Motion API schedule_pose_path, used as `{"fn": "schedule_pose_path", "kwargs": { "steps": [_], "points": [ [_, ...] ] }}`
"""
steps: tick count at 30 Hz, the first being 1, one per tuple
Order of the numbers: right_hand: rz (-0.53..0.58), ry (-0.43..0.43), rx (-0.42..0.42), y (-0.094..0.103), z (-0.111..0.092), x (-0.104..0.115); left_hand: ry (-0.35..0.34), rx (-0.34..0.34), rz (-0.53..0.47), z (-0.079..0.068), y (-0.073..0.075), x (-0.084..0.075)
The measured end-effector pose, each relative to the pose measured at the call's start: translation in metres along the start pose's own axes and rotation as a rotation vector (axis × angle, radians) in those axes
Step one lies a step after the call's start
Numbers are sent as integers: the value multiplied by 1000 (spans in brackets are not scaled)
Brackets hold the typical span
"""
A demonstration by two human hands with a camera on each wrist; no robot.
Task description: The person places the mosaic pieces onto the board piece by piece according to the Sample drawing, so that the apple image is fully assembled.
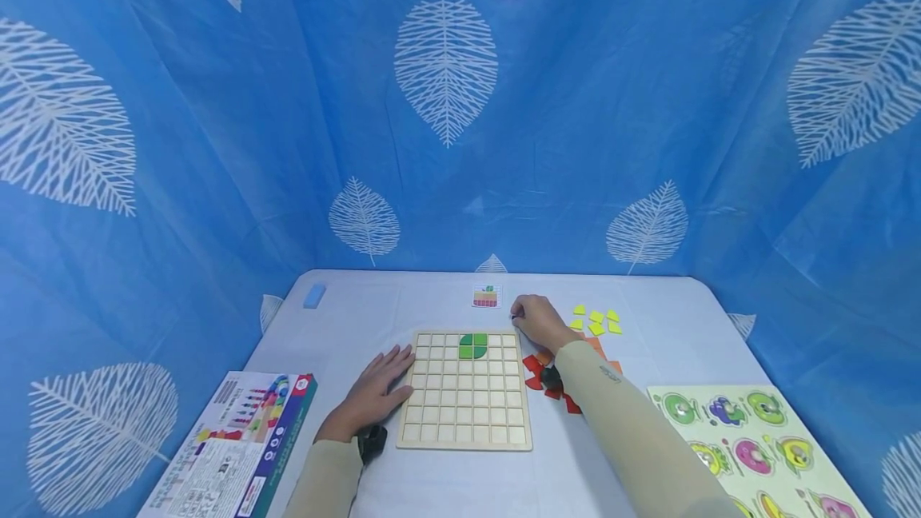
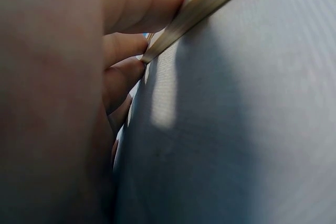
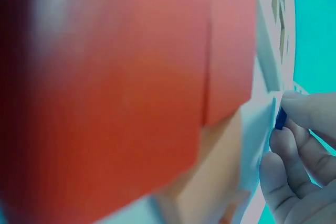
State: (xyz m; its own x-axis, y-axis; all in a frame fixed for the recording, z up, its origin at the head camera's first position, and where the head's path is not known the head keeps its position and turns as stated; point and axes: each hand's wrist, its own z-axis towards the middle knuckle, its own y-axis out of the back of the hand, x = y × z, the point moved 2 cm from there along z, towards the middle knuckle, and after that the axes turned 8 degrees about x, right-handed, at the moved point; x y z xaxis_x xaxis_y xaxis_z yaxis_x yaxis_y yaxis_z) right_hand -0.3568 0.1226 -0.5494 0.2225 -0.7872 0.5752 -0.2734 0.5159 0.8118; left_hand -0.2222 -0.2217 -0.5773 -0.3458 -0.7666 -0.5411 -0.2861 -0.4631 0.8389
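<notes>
A wooden grid board [image 1: 464,414] lies on the white table, with green pieces [image 1: 480,340] forming a rounded shape in its top rows. My left hand [image 1: 377,384] rests on the table at the board's left side, fingers spread; in the left wrist view, fingertips touch its wooden edge [image 2: 197,17]. Just beyond the board's upper right corner, my right hand [image 1: 540,320] pinches a small dark blue piece [image 3: 281,119] between thumb and fingers. Red pieces [image 1: 532,364] and orange pieces [image 1: 615,366] lie beneath and beside my right forearm, which hides some of them.
Yellow pieces [image 1: 596,316] are scattered right of the right hand. A small pattern card [image 1: 487,296] lies behind the board. At the back left is a blue block [image 1: 314,296]. A printed box [image 1: 241,438] stands at front left, a fruit picture board [image 1: 748,446] at front right.
</notes>
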Motion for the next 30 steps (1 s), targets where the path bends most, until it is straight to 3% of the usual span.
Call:
{"fn": "schedule_pose_path", "kwargs": {
  "steps": [13,23,30],
  "points": [
    [73,187,36,-17,-12,41,5,9,7,0,0,0],
    [7,391,97,-47,-23,91,0,6,12,-1,3,2],
    [-54,355,131,-64,-23,103,8,13,10,0,1,-1]
  ]
}}
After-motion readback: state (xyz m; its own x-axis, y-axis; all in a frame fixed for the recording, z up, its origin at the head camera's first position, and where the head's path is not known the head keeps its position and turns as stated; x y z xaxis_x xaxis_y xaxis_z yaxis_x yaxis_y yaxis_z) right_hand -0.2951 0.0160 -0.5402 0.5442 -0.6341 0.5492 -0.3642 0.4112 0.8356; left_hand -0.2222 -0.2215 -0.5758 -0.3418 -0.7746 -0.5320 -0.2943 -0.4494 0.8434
